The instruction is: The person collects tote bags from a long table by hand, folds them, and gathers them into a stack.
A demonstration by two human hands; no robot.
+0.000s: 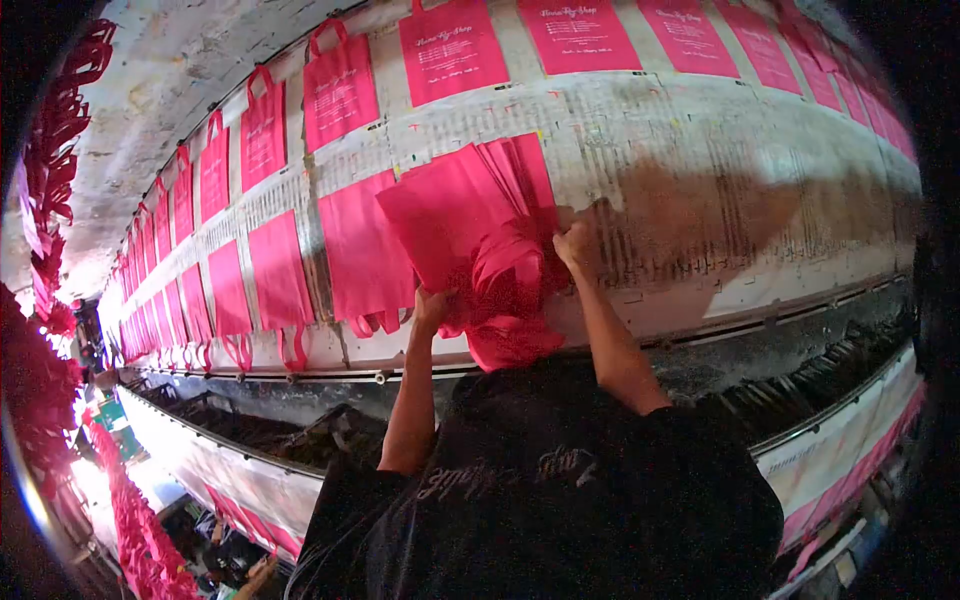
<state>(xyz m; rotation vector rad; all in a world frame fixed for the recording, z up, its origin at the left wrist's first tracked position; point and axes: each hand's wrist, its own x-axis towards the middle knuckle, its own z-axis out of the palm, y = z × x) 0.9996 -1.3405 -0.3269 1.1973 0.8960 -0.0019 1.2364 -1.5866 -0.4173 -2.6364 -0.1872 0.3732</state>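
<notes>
A fanned stack of pink cloth bags (450, 205) lies against my body over the long table, its bunched handles (510, 270) hanging toward my black shirt. My left hand (432, 308) is closed on the stack's lower left edge. Near the right edge of the stack is my right hand (575, 240), its fingers bent; the edge of a pink bag (537, 180) is next to it, and whether the fingers hold it is too small to tell. Just left of the stack, a plain pink bag (355, 240) lies flat on the table.
Printed pink bags (455, 50) line the table's far side. Plain pink bags (280, 265) lie in a row to the left. A metal rail (400, 376) runs along the near edge. Pink cloth bundles (45, 350) hang at far left. Part of another person (235, 555) shows at lower left.
</notes>
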